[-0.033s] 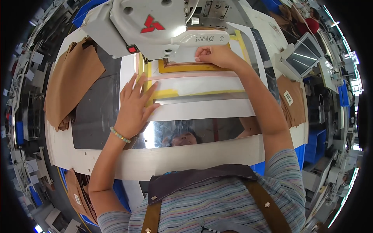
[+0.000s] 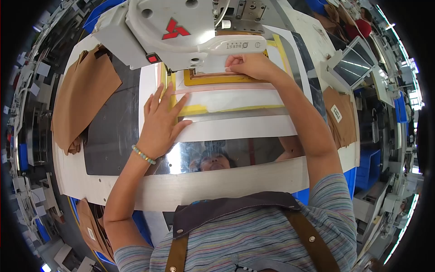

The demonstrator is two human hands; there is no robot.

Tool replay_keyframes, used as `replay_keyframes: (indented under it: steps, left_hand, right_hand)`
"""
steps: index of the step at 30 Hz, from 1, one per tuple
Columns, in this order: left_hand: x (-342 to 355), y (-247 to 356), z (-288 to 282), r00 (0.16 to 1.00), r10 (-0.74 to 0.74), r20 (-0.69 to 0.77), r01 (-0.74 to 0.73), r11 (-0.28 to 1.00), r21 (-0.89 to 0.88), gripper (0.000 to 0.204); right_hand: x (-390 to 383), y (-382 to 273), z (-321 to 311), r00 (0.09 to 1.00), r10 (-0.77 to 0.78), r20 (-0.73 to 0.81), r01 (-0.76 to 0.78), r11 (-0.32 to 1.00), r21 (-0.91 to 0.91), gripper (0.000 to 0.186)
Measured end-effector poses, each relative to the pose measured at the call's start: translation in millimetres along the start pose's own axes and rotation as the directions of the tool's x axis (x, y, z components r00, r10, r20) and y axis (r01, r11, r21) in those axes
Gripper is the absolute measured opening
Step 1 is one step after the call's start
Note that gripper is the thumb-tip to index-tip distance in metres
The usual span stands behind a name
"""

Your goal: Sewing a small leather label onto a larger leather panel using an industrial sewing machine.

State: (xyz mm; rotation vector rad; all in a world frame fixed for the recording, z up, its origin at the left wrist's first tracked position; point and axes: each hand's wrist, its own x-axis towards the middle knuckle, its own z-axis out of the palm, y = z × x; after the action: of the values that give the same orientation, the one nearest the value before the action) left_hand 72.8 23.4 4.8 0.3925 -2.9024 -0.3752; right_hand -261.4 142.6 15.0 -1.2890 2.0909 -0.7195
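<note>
My left hand (image 2: pixel 161 122) rests palm down with fingers spread on a white sheet template (image 2: pixel 235 124) edged with yellow tape (image 2: pixel 192 109), just below the head of a white machine (image 2: pixel 172 50). My right hand (image 2: pixel 249 68) is beside the machine head, fingers curled and pinched at the inner part of a yellow frame (image 2: pixel 213 81) with a brown inner edge. What the fingertips hold is too small to make out. A shiny metal plate (image 2: pixel 240 149) lies along the front of the template and reflects a person.
Brown material pieces (image 2: pixel 84 95) lie on the left of the worktable (image 2: pixel 226 183), more (image 2: pixel 342 131) on the right. A small screen (image 2: pixel 351 61) stands back right. Blue bins (image 2: pixel 367 167) sit beside the table. A person in red (image 2: pixel 358 27) is in the background.
My left hand has shifted slightly forward and to the right. My right hand has moved a very little to the left, its fingers still curled.
</note>
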Motion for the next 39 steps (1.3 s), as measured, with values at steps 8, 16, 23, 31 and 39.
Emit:
replay_keyframes:
  steps: [8,16,23,31,39]
  left_hand:
    - [46,0,29,0.999,0.043,0.021,-0.046,0.987,0.157,0.084]
    - [47,-6,34,0.998,0.057,-0.021,-0.053,0.986,0.161,0.082]
    - [49,-5,36,0.997,0.054,-0.059,-0.043,0.983,0.181,0.078]
    - [49,-8,40,0.991,0.070,-0.110,-0.051,0.984,0.171,0.076]
    - [49,-7,40,0.991,0.055,-0.120,-0.036,0.987,0.158,0.074]
  right_hand:
    - [20,-21,18,0.994,-0.106,-0.021,0.107,0.992,0.063,0.017]
    - [14,-12,-11,0.971,-0.229,-0.072,0.232,0.972,0.033,0.017]
    - [-1,22,-74,0.984,-0.158,0.078,0.167,0.978,-0.127,0.008]
    - [-20,17,-66,0.986,-0.081,0.148,0.121,0.949,-0.292,0.005]
    - [-24,20,-53,0.979,-0.117,0.167,0.183,0.870,-0.458,0.007]
